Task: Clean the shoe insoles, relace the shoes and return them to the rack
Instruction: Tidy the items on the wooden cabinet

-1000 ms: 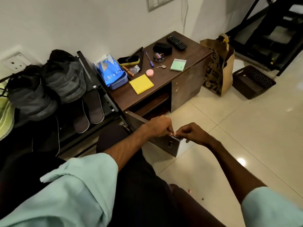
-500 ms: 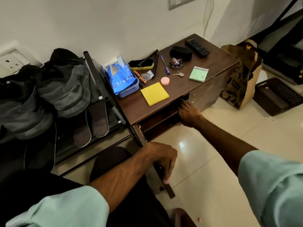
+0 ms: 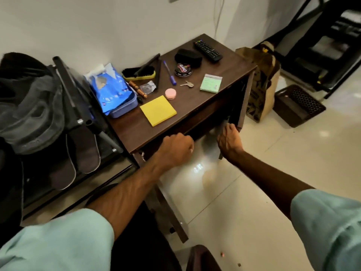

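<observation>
Well left of the left hand's (image 3: pixel 175 149) fisted fingers, two dark insoles (image 3: pixel 86 151) lie side by side on the rack (image 3: pixel 66 85) under grey shoes (image 3: pixel 33 114), long axes running wall-to-person. That fist sits at the brown cabinet's (image 3: pixel 230 75) front; the right hand's (image 3: pixel 228 141) fingers (image 3: pixel 232 127) bunch by its open door (image 3: pixel 244 100), grip unclear. Pale glossy tiles (image 3: pixel 254 182) lie below.

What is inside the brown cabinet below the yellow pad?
Only dark shadow shows inside the cabinet. Its top overhangs the opening, and the left hand and right hand sit in front of it, so any contents are hidden.
</observation>
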